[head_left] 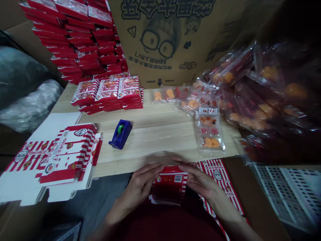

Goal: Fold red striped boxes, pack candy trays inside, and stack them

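Close to my body, just below the table's front edge, both hands grip a small red and white striped box point(170, 182). My left hand point(140, 187) presses its left side with fingers curled along the top. My right hand point(198, 180) clasps the right side. Beneath the box lies a flat striped carton point(220, 180) on my lap. A clear tray of orange and red sweets point(210, 132) lies on the wooden table point(160, 134) ahead of my right hand. A blue tape dispenser point(120, 134) stands ahead of my left hand.
Flat unfolded cartons point(60, 150) are stacked at the table's left. Finished red boxes point(107, 92) sit in rows further back, with a tall pile point(75, 36) behind. Bagged sweet trays point(250, 87) are heaped at the right. A large cardboard box point(170, 40) stands at the back. A white crate point(283, 190) sits at the lower right.
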A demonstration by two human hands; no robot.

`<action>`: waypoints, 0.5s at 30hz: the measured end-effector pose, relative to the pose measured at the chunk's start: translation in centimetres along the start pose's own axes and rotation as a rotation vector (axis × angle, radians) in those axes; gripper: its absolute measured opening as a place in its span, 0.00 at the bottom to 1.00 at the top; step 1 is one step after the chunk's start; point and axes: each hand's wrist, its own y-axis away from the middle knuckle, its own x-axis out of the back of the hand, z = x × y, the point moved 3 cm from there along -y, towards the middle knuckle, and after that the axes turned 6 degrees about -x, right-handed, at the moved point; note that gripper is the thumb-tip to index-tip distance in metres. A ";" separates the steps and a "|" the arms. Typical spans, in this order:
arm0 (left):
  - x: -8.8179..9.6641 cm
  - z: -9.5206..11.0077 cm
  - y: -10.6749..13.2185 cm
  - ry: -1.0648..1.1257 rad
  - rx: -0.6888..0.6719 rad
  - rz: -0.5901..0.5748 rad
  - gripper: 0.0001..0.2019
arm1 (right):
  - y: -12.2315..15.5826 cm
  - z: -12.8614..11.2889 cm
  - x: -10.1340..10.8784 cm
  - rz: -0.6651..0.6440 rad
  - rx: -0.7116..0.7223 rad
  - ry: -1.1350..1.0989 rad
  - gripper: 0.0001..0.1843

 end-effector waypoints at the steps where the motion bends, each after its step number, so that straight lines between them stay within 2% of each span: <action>1: 0.1 0.2 -0.1 0.004 -0.006 0.007 0.25 | 0.2 0.2 0.1 0.007 -0.005 -0.007 0.21; 5: 0.1 1.0 -0.3 0.012 -0.052 0.024 0.25 | 1.1 0.8 0.6 -0.002 -0.046 -0.026 0.21; 11: -0.1 1.6 -0.3 0.062 -0.042 0.012 0.26 | 2.2 0.1 0.7 -0.078 -0.122 0.009 0.23; 15: -0.1 1.5 -0.1 0.111 0.006 0.011 0.24 | 2.3 0.3 0.5 -0.058 -0.087 0.011 0.21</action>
